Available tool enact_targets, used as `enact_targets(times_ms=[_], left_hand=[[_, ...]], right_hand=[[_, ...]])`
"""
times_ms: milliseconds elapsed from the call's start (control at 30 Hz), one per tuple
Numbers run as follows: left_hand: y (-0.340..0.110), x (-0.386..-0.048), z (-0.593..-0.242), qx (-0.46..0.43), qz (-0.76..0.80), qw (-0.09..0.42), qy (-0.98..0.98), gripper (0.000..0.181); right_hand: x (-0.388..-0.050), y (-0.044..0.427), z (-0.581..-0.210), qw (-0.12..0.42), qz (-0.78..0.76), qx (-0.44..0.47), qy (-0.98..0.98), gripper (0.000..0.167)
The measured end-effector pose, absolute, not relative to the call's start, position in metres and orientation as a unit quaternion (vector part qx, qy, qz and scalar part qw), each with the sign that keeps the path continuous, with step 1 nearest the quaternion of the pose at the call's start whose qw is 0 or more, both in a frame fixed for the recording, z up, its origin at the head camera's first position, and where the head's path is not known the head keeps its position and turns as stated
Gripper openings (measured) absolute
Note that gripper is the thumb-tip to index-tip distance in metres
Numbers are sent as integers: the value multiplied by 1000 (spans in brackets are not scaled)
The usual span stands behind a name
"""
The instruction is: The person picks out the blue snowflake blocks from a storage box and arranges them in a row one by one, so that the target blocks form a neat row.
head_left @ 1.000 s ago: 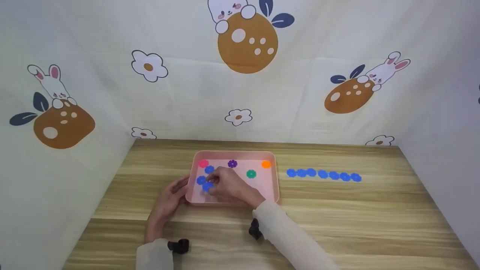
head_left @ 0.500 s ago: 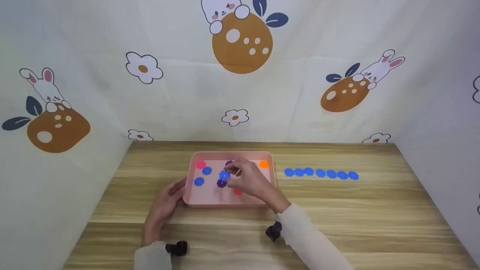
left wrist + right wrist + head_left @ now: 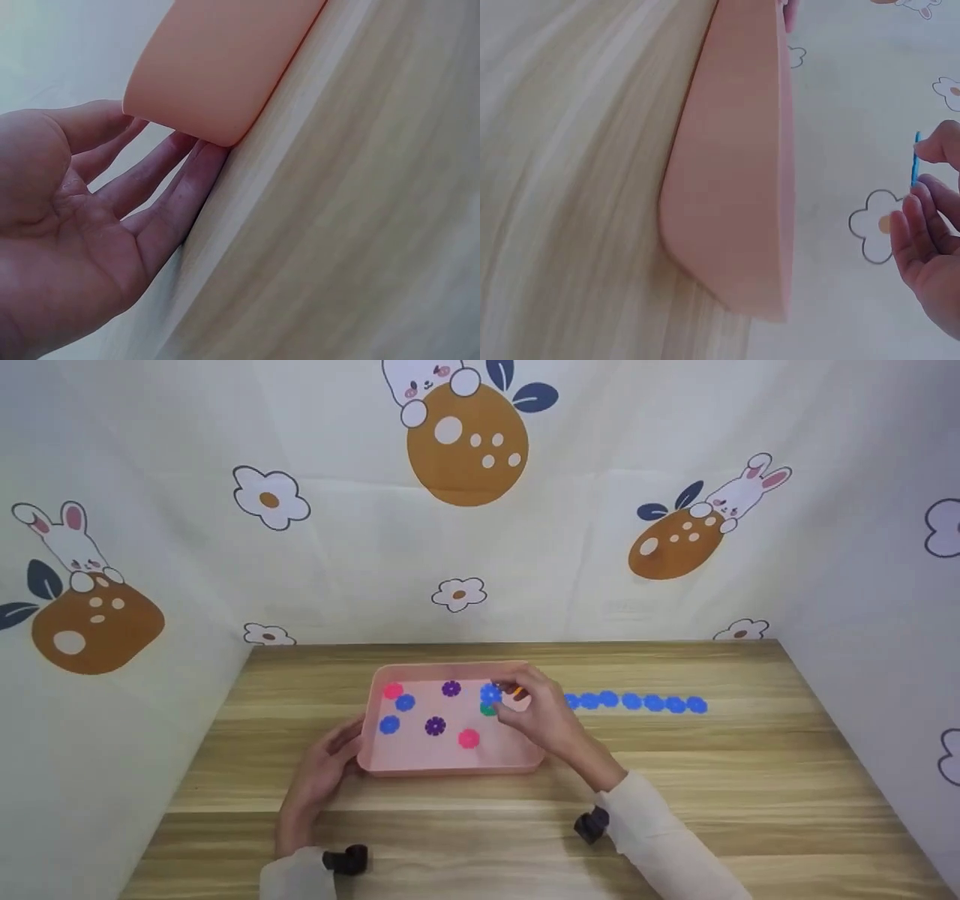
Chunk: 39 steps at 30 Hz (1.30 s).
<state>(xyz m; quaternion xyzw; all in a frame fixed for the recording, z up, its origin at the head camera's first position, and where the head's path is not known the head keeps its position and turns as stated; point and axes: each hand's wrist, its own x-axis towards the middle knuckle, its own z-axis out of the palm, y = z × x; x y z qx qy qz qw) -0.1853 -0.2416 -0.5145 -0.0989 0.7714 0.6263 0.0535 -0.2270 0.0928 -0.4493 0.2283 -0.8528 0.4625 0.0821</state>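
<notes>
Between thumb and fingertips the right hand [image 3: 544, 716] pinches a blue flower piece [image 3: 490, 694], held above the right part of the pink tray [image 3: 450, 769]. In the right wrist view that blue piece [image 3: 916, 159] appears edge-on in the right hand [image 3: 934, 225], higher than the tray wall [image 3: 727, 165]. The left hand [image 3: 321, 769] rests against the tray's left side; in the left wrist view the left hand [image 3: 97, 202] has its fingers extended to the tray's corner [image 3: 210, 75]. Inside the tray lie blue pieces [image 3: 389, 724], purple pieces [image 3: 435, 726], pink pieces [image 3: 469, 739] and a partly covered green one [image 3: 487, 709].
Right of the tray, several blue flower pieces [image 3: 655, 703] lie in a row on the wooden table [image 3: 480, 840]; the right hand partly overlaps its left end. A patterned cloth [image 3: 360, 547] stands behind and beside the table.
The right hand has moved rightward from the tray's left part, carrying a blue piece, and uncovered purple and pink pieces. The left hand stays at the tray's side. The head view has shifted slightly.
</notes>
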Motion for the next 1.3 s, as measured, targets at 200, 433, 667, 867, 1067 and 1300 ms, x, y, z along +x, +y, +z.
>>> enact_targets(times_ms=[200, 433, 667, 867, 1067, 1300], left_hand=[[-243, -184, -516, -99, 628, 63, 769, 45], [-244, -183, -516, -100, 628, 65, 769, 46], [-243, -183, -516, -97, 630, 59, 768, 45], [-247, -180, -518, -94, 638, 52, 762, 44], [-248, -182, -518, -85, 650, 55, 753, 44], [-247, -186, -514, -92, 631, 73, 767, 46]], right_hand=[[-224, 120, -453, 128, 455, 220, -853, 30], [-217, 156, -464, 111, 443, 205, -866, 30], [-217, 196, -477, 156, 425, 172, -875, 31], [-222, 224, -478, 179, 427, 143, -875, 32], [-231, 260, -478, 200, 415, 114, -880, 32], [-236, 308, -475, 170, 387, 49, -905, 31]])
